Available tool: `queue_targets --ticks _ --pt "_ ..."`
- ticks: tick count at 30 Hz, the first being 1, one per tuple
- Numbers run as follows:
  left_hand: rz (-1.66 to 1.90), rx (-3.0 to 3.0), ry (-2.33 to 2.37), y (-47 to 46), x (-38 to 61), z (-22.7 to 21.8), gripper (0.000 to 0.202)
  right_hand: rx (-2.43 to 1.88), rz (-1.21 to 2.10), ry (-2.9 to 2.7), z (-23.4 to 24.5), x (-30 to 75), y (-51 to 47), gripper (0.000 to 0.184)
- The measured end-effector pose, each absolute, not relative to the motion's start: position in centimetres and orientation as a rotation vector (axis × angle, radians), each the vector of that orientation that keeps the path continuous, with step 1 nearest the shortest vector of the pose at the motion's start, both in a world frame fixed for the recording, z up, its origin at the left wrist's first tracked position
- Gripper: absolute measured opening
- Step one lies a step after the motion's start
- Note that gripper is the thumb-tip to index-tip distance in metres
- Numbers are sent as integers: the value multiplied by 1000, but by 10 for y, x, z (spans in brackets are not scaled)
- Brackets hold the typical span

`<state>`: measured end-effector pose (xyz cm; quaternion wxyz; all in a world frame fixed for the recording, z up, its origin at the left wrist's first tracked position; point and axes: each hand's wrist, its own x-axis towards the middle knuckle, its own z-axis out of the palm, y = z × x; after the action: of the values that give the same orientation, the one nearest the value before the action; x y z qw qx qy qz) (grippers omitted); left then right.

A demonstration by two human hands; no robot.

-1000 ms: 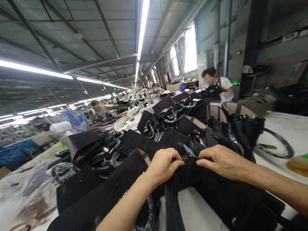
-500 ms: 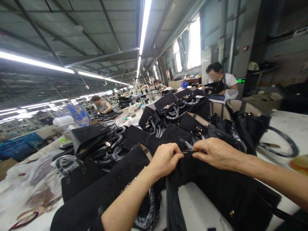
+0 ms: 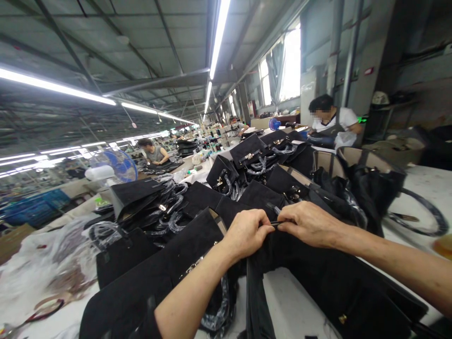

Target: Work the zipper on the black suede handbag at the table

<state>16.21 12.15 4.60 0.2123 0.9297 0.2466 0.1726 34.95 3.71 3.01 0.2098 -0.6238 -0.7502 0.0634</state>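
Note:
Both my hands pinch the upper edge of a black handbag [image 3: 328,278], close together at the middle of the view. My left hand [image 3: 249,233] closes thumb and fingers on the edge from the left. From the right, my right hand [image 3: 305,223] grips the same edge, a small gap apart. The bag's dark side hangs below them, with a small gold-coloured fitting low on the right. Under my left forearm lies another black handbag [image 3: 141,287] with metal hardware and a plastic-wrapped handle [image 3: 221,306].
Many black handbags [image 3: 254,193] with wrapped handles are heaped ahead. Clear plastic bags [image 3: 45,254] lie at left, near a blue fan [image 3: 122,165]. A co-worker in white [image 3: 334,120] sits at back right, another person [image 3: 153,153] at back left. A white tabletop [image 3: 429,183] shows at right.
My hands have drawn slightly closer together on the bag's edge, still pinching it. The whole view has shifted a little. The co-worker at back right leans lower.

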Motion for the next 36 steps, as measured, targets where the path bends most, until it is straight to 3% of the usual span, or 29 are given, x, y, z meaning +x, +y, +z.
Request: queue_targets --ticks 2,6,12,24,36 --pt "497 2503 670 124 160 45 13 -1769 181 -2048 30 348 38 19" --pt "494 2208 645 132 151 38 40 -1792 205 -2004 31 345 41 20" --pt "444 1964 762 139 142 27 17 -1780 249 -2005 34 340 39 20" --pt "507 1979 832 137 147 18 13 -1628 276 -2075 25 346 45 14" --pt "456 2281 747 137 147 30 15 -1697 280 -2026 28 333 53 22"
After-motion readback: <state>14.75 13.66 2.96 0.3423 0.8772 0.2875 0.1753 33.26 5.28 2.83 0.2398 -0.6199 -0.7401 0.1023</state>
